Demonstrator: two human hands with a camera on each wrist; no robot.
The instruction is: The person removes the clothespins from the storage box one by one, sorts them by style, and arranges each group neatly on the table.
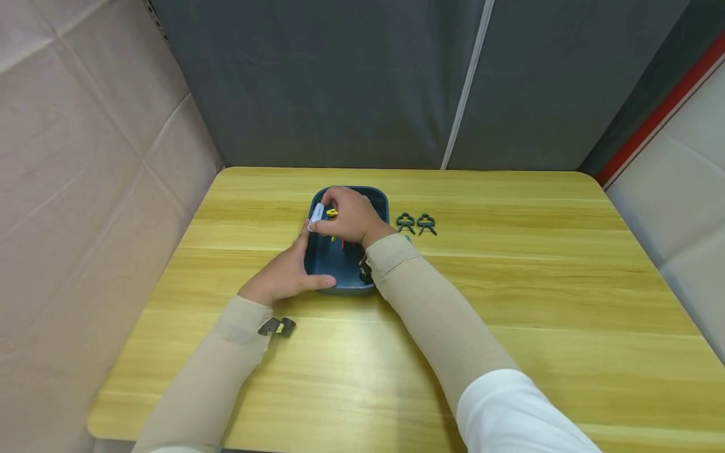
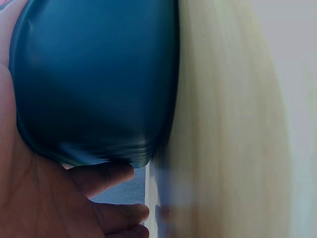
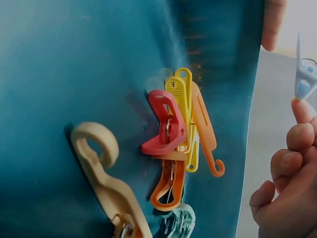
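A dark blue bin [image 1: 331, 267] stands on the wooden table. My left hand [image 1: 286, 275] cups its near left corner, thumb along the front wall; the left wrist view shows my palm [image 2: 39, 198] against the bin's outer wall [image 2: 94, 79]. Over the bin's left rim my right hand [image 1: 328, 212] pinches a pale blue clip [image 1: 316, 218] in its fingertips. The right wrist view shows the same clip [image 3: 304, 79] held beyond the bin's edge by my right hand [image 3: 297, 114]. Inside lie a red clip [image 3: 166, 129], yellow clip [image 3: 181, 99], orange clip [image 3: 205, 134] and beige hook clip [image 3: 106, 183].
Two dark green clips [image 1: 416, 224] lie on the table just right of the bin. A dark clip with a yellow spot [image 1: 277, 327] lies by my left wrist. Padded walls close in the left, back and right of the table [image 1: 538, 302].
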